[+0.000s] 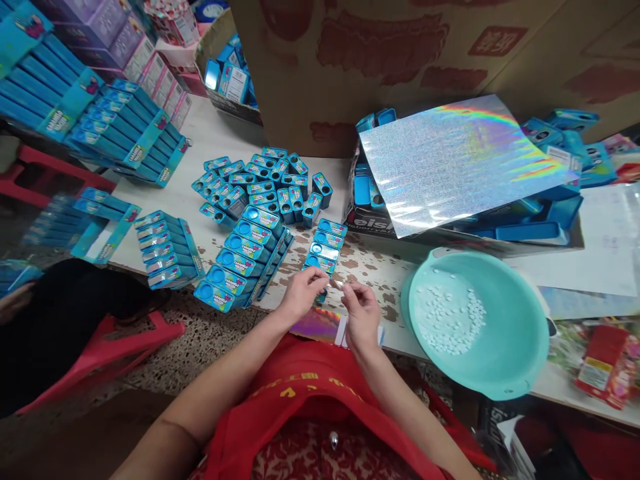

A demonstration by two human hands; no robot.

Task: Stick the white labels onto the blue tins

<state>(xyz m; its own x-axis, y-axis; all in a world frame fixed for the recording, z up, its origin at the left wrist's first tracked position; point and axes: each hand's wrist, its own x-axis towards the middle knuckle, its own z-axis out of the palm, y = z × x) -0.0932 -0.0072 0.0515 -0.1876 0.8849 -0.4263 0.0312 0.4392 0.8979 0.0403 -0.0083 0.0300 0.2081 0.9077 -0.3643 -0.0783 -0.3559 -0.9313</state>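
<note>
My left hand (306, 291) and my right hand (362, 312) are close together, fingertips pinched near a small pale piece (338, 285) whose kind I cannot make out. Just beyond them, a short row of blue printed boxes (328, 235) with round recesses lies on the table, its near end partly hidden by my left hand. On the left stands a larger set of blue boxes (239, 252) in rows. To the right, a turquoise basin (515, 320) holds many small white pellets (453, 327).
Loose blue boxes (267, 180) cluster farther back on the worn table (385, 263). A shiny holographic sheet (460, 160) lies over an open carton (425, 239) of blue containers. Packed display trays (135, 133) stand at left. Someone in dark clothing (65, 333) is beside a red stool (120, 350).
</note>
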